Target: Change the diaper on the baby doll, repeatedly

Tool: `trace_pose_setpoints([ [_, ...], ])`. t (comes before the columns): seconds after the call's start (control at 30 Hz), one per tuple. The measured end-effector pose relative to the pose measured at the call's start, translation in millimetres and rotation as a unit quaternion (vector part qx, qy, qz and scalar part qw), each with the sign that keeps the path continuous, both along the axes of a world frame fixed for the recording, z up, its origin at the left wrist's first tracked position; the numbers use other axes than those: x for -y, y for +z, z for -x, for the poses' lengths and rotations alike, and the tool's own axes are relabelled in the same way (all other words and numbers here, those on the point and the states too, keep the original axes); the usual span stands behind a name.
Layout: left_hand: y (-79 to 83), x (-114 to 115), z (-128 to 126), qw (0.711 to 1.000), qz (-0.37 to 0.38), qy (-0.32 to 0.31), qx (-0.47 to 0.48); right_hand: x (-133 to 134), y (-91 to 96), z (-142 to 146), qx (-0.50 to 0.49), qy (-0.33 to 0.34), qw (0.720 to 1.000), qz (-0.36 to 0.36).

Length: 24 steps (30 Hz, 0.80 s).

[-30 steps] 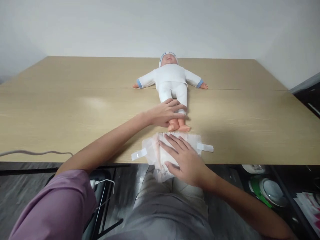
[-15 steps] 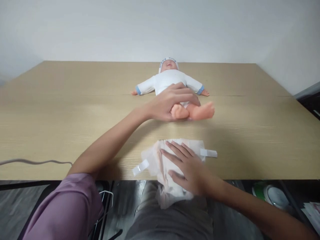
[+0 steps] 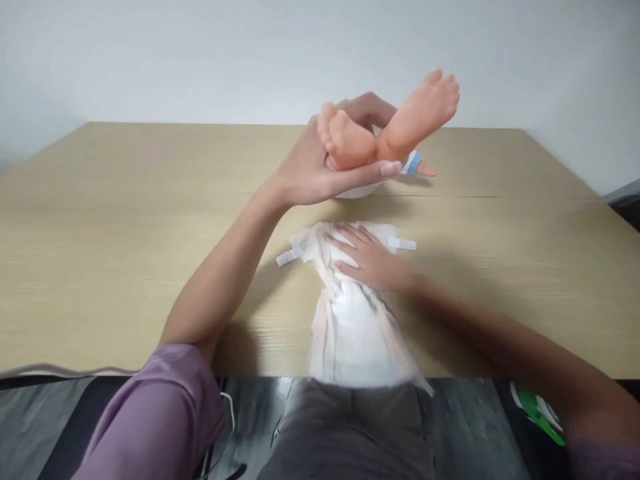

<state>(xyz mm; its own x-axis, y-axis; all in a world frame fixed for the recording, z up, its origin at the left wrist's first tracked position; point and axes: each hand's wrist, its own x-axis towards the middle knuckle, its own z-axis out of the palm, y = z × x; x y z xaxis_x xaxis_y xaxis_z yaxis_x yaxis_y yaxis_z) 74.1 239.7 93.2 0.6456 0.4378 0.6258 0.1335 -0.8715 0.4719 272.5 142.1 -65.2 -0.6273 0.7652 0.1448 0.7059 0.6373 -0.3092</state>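
Note:
My left hand (image 3: 310, 160) is wrapped round the ankles of a baby doll (image 3: 350, 140) and holds both legs up off the table, the soles facing me. Most of the doll's body is hidden behind my hand and its feet; one blue-cuffed sleeve (image 3: 412, 163) and a small hand show at the right. Below the raised legs, a white diaper (image 3: 353, 333) lies spread out, its near end at the table's front edge. My right hand (image 3: 373, 260) rests flat on the far part of the diaper, fingers spread. White tabs stick out at both sides of that end.
The wooden table (image 3: 125, 253) reaches back to a pale wall. A cable (image 3: 65, 369) runs along its front edge at the left. Under the edge at the right sits a green and white object (image 3: 540, 413).
My left hand has lifted the doll's legs higher. My right hand has pushed the diaper forward across the table, towards the doll, and the diaper is now spread out longer.

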Motion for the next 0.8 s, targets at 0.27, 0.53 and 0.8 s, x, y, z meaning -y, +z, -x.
trace_pose_setpoints([
  [0.27, 6.8, -4.6, 4.4, 0.999, 0.019, -0.034, 0.032, -92.4, -6.2, -3.3, -0.016, -0.046, 0.998, -0.034],
  [0.53, 6.6, -4.7, 10.1, 1.0, 0.027, -0.003, 0.013, -134.9, 2.4, -1.0, -0.018, -0.053, 0.998, -0.009],
  [0.8, 6.7, -7.2, 9.4, 0.997, 0.039, -0.049, 0.049, -117.1, 7.8, -23.5, -0.047, -0.043, 0.998, 0.02],
])
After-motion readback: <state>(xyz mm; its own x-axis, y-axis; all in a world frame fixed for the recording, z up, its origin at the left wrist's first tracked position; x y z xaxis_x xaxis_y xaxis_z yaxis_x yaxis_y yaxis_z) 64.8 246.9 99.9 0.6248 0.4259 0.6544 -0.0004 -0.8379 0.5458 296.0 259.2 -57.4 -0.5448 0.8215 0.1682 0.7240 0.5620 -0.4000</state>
